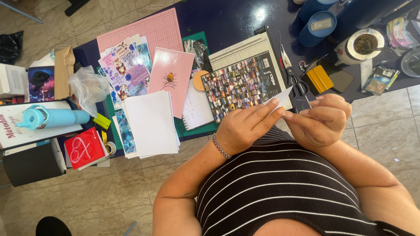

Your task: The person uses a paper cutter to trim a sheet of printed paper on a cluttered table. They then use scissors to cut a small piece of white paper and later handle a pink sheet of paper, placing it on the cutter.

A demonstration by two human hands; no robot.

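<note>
My left hand, with a beaded bracelet on the wrist, pinches a small white piece of paper between thumb and fingers. My right hand is curled beside it, its fingertips touching the paper's lower edge. Both hands are held over the near edge of a dark blue table, close to my striped top. Just beyond them lies a paper trimmer with a colourful sheet of many small pictures on it.
Black scissors and a yellow squeegee lie right of the trimmer. Lined notebook pages, a pink card with a bee, printed sheets, a pink cutting mat, a light blue bottle, a red booklet and blue cylinders crowd the table.
</note>
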